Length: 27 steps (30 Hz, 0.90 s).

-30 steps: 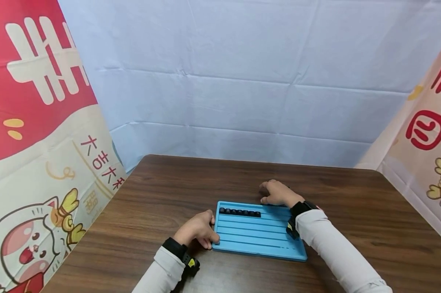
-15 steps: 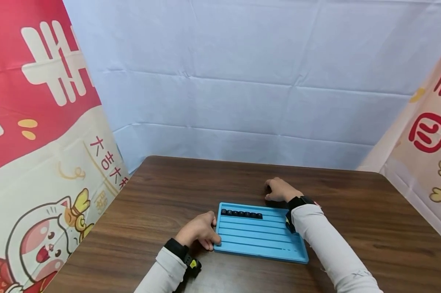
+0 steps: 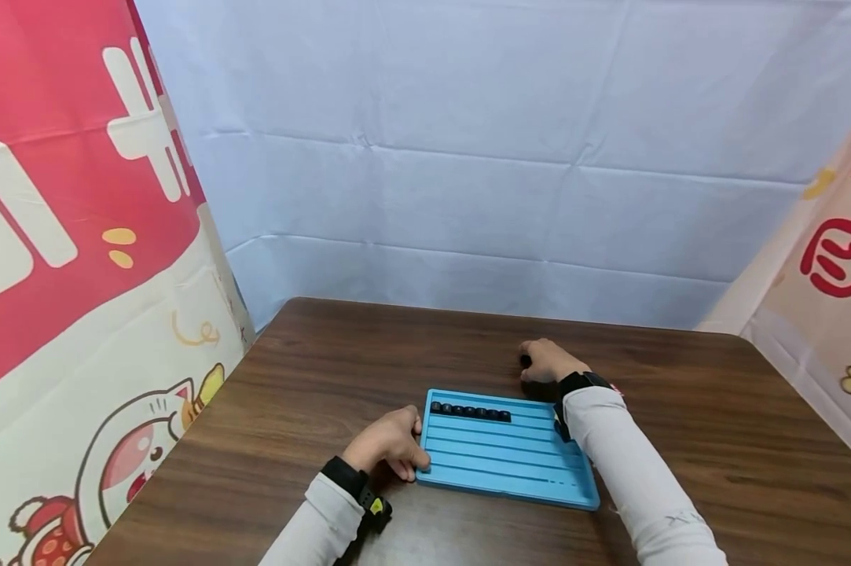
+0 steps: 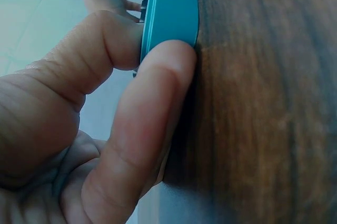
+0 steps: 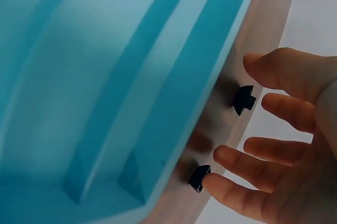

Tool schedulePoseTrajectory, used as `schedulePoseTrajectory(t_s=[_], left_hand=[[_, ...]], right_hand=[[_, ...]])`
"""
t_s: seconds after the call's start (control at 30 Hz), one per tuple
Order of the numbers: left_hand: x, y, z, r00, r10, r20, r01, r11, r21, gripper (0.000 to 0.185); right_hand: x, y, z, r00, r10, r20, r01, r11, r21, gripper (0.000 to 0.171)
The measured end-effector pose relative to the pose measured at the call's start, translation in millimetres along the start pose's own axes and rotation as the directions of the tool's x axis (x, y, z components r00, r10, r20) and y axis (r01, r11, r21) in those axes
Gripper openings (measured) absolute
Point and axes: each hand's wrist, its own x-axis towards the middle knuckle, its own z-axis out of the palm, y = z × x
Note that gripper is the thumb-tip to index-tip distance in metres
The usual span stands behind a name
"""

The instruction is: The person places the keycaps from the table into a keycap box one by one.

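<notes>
A light-blue grooved tray (image 3: 503,462) lies on the table, with several small black keycap-like pieces (image 3: 470,412) lined up in its back groove. My left hand (image 3: 391,445) grips the tray's left side near the front corner; in the left wrist view, thumb and finger pinch its edge (image 4: 171,16). Just beyond the tray's back edge, my right hand (image 3: 548,363) reaches down with loosely bent fingers. In the right wrist view a loose black piece (image 5: 244,100) sits between thumb and index finger with gaps showing. Another black piece (image 5: 199,177) is right at a lower fingertip.
The brown wooden table (image 3: 326,354) extends around the tray on all sides. A pale blue cloth (image 3: 467,157) hangs behind it, and printed red-and-cream cloths (image 3: 149,314) hang at the left and right. Each wrist wears a black strap with a small camera.
My right hand has moved slightly back from the tray, and its fingers have drawn in around a loose black piece. The left hand keeps its hold on the tray; the head view has shifted slightly.
</notes>
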Motion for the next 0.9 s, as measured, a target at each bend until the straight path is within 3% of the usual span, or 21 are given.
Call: schedulePoseTrajectory(t_s=[0.53, 0.73, 0.9], left_hand=[[0.9, -0.6, 1.4, 1.0, -0.007, 0.003, 0.007, 1.0, -0.01, 0.038], [-1.4, -0.6, 0.0, 1.0, 0.007, 0.006, -0.007, 1.0, -0.01, 0.038], [-1.8, -0.8, 0.3, 1.0, 0.007, 0.008, -0.007, 1.0, -0.009, 0.038]], right_hand=[[4.2, -2.5, -0.5, 1.0, 0.016, 0.012, -0.015, 0.999, -0.046, 0.038], [2.2, -0.2, -0.5, 1.0, 0.023, 0.0, -0.023, 0.999, -0.027, 0.005], [0.2, 2.6, 0.6, 1.0, 0.004, -0.03, -0.005, 1.0, -0.029, 0.011]])
